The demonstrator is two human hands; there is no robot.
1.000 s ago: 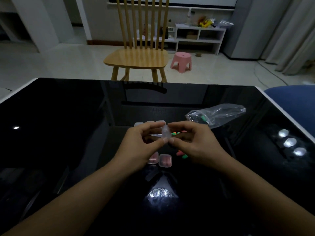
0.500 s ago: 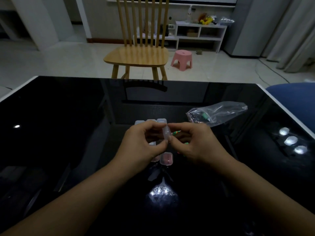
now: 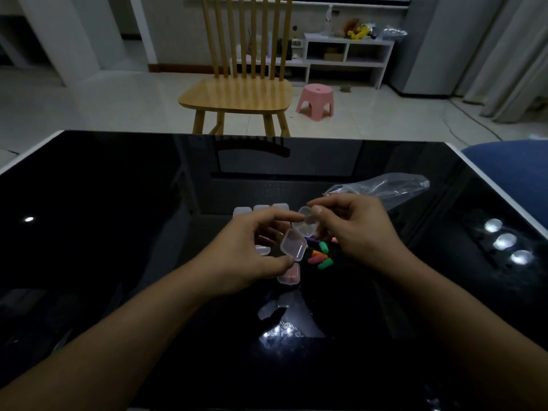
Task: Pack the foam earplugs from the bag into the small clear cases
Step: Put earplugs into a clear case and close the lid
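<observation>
Head view
Table: a glossy black table [image 3: 118, 232] with a pale edge, mirroring ceiling lights.
Left hand: the left hand [image 3: 246, 250] is raised above the table, thumb and fingers pinched on the lower half of an open clear case [image 3: 294, 244].
Right hand: the right hand [image 3: 353, 229] pinches the upper half — the lid — of the same case between thumb and forefinger.
Case in the grip: it hangs between the two hands, hinged open, both halves looking empty; the lower half sits at the left fingertips, the lid at the right thumb tip.
Loose earplugs: a small heap of earplugs [image 3: 321, 258] in green, orange, pink and purple lies on the table just below the right hand and right of the held case, touching neither hand.
Filled case: a shut case with pink inside [image 3: 289, 274] lies on the table just under the left thumb.
Spare cases: a row of clear cases [image 3: 261, 209] stands beyond the left hand's fingers.
Bag: the clear plastic bag [image 3: 394, 188] lies behind the right hand — partly hidden by it.
Background: a wooden chair [image 3: 237, 96] and a pink stool [image 3: 315, 100] stand on the floor beyond.
</observation>
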